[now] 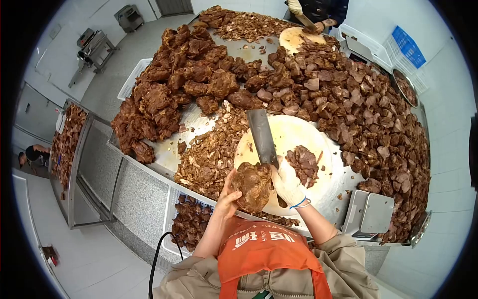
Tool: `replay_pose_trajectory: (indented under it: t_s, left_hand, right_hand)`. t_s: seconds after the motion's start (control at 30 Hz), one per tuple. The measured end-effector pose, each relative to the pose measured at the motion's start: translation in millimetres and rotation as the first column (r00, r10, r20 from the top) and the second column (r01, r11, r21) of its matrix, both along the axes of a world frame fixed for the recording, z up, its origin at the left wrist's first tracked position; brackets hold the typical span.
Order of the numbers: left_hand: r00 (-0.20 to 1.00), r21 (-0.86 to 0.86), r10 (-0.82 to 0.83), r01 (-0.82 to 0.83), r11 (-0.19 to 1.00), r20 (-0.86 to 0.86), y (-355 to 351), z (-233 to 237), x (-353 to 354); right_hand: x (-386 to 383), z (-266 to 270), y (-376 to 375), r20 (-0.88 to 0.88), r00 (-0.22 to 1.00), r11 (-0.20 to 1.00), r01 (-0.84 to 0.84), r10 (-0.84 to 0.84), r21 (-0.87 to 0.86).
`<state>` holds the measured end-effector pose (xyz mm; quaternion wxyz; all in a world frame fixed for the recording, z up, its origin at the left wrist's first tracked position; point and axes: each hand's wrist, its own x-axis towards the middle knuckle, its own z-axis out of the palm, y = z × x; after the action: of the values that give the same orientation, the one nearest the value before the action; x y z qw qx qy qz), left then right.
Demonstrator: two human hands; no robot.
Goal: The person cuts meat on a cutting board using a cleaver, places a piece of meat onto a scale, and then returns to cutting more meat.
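Observation:
My bare left hand (228, 198) is wrapped round a large brown chunk of cooked meat (253, 187), held up over the near left edge of the round cutting board (318, 134). In a white glove, my right hand (289, 184) grips a cleaver (262, 134), its dark blade pointing away from me beside the chunk. A small heap of cut meat (302, 165) lies on the board, right of the blade. Left of the board, small meat scraps (209, 159) are spread over the metal table (167, 162).
Big meat chunks (164, 89) are piled at the left, cut pieces (363, 109) along the right. A scale (368, 212) stands at the near right. A crate of meat (172, 219) sits below the near edge. Across the table a co-worker (323, 10) uses another board (294, 39).

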<state>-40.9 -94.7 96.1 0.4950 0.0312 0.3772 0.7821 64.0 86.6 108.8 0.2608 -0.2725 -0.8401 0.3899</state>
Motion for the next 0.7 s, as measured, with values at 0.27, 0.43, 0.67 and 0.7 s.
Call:
replay_pose_trajectory:
  t_s: [0.27,0.43,0.67,0.7]
  left_hand:
    - [0.886,0.176,-0.195,0.132,0.976,0.421,-18.3,-52.8,-1.0]
    - [0.967,0.041,0.083,-0.095,0.995,0.241,-9.6,-23.0,9.2]
    - [0.949,0.022,0.215,-0.225,0.974,0.229,1.8,-46.0,12.3]
    - [0.951,0.023,0.205,-0.216,0.976,0.230,3.5,-44.9,12.8]
  right_hand:
    - [-3.1,48.2,2.1,0.056,0.966,0.920,-0.257,0.252,0.296]
    - [45.6,93.7,-5.5,0.332,0.936,0.949,-0.203,0.116,0.241]
    - [65.7,96.7,-65.1,0.596,0.791,0.959,-0.254,0.134,0.122]
    - [65.8,95.0,-67.3,0.615,0.779,0.957,-0.257,0.121,0.138]
